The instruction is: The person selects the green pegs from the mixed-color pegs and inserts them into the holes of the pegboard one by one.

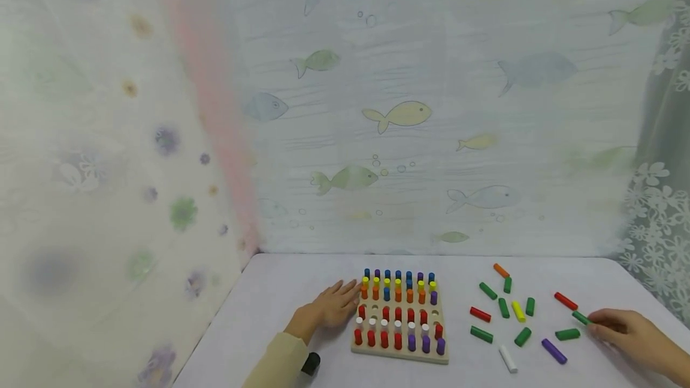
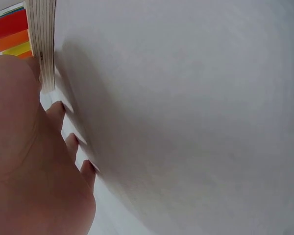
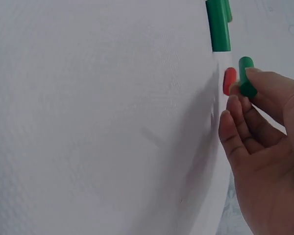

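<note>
My right hand point(image 1: 628, 333) pinches a green peg point(image 1: 581, 318) between thumb and forefinger at the right of the table. In the right wrist view, the green peg point(image 3: 246, 73) juts from the fingertips, the other fingers loosely bent. A red peg point(image 1: 566, 300) lies just beyond it. My left hand point(image 1: 335, 305) rests palm down on the table, fingers spread, its fingertips at the left edge of a wooden pegboard point(image 1: 399, 354). The board carries rows of upright blue, yellow, orange, red, white and purple pegs; a few holes show in the middle row.
Several loose pegs lie right of the board, mostly green, with an orange peg point(image 1: 501, 270), a yellow peg point(image 1: 518, 311), a white peg point(image 1: 508, 358) and a purple peg point(image 1: 554, 351). A small black object point(image 1: 311, 363) sits by the left sleeve. Patterned curtains point(image 1: 409, 136) hang behind.
</note>
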A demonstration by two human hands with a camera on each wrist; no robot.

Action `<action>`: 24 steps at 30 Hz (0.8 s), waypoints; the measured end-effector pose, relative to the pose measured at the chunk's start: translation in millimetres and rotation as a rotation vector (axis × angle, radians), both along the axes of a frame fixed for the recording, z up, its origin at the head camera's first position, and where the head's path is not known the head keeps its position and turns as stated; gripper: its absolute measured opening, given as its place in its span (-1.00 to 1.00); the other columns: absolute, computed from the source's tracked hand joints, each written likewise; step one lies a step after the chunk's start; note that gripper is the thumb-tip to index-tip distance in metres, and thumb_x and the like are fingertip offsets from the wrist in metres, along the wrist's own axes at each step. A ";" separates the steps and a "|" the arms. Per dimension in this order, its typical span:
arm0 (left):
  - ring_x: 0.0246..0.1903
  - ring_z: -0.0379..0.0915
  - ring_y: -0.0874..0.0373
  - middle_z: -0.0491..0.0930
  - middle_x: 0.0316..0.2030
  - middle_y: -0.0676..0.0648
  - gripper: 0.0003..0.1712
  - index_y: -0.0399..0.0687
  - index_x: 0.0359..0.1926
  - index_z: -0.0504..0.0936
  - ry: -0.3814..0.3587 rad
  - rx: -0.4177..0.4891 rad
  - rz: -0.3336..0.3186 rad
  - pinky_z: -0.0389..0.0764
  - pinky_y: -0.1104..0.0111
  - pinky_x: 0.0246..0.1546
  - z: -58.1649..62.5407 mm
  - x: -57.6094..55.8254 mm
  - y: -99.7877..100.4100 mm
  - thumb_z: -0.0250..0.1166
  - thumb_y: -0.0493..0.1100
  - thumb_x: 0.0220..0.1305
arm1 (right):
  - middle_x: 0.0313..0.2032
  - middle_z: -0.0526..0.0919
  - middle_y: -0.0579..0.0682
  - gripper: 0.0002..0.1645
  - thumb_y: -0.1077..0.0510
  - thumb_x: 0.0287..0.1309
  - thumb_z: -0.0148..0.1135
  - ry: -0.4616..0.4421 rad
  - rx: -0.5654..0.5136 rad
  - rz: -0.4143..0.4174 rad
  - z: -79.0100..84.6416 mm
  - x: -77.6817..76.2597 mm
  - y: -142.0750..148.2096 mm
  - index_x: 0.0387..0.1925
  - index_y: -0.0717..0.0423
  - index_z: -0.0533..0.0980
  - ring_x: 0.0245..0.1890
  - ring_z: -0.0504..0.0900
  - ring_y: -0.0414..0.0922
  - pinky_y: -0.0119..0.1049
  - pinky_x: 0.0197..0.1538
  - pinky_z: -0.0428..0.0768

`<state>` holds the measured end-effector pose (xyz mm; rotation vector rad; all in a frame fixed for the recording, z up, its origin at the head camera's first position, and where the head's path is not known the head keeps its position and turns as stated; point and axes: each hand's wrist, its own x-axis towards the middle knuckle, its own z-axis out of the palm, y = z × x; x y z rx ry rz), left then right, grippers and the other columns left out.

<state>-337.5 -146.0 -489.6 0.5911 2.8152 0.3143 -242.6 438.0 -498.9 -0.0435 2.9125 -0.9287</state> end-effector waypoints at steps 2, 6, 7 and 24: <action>0.58 -0.09 -0.11 0.10 0.59 0.04 -0.35 0.22 0.62 0.13 0.001 -0.004 -0.001 0.03 -0.08 0.53 0.2 0.2 0.0 -0.14 0.19 0.63 | -0.14 0.73 0.16 -0.56 0.15 0.44 0.22 0.008 -0.036 -0.010 1.8 0.8 -1.2 0.00 0.56 0.55 -0.34 0.61 -0.26 -0.36 -0.29 0.65; 0.58 -0.07 -0.11 0.11 0.59 0.04 -0.35 0.22 0.62 0.12 0.012 -0.017 -0.012 0.05 -0.07 0.53 0.7 0.5 -0.4 -0.15 0.20 0.63 | -0.12 0.72 0.19 -0.52 0.11 0.49 0.16 0.036 -0.078 -0.034 8.5 2.1 -8.1 0.04 0.57 0.53 -0.36 0.57 -0.31 -0.38 -0.31 0.64; 0.58 -0.07 -0.11 0.11 0.59 0.03 -0.34 0.22 0.62 0.12 0.014 -0.022 -0.015 0.05 -0.07 0.53 1.0 0.5 -0.6 -0.16 0.20 0.63 | -0.11 0.73 0.19 -0.52 0.11 0.49 0.16 0.043 -0.083 -0.041 10.5 2.4 -10.5 0.05 0.56 0.53 -0.36 0.58 -0.31 -0.38 -0.31 0.64; 0.56 -0.01 -0.09 0.14 0.58 -0.04 -0.36 0.13 0.61 0.14 0.019 -0.012 -0.029 0.06 -0.08 0.52 -1.0 -1.1 0.5 -0.15 0.14 0.64 | -0.01 0.71 0.12 -0.35 -0.11 0.49 0.17 0.014 -0.233 -0.057 40.0 4.7 -49.4 0.19 0.43 0.50 -0.27 0.61 -0.22 -0.29 -0.25 0.63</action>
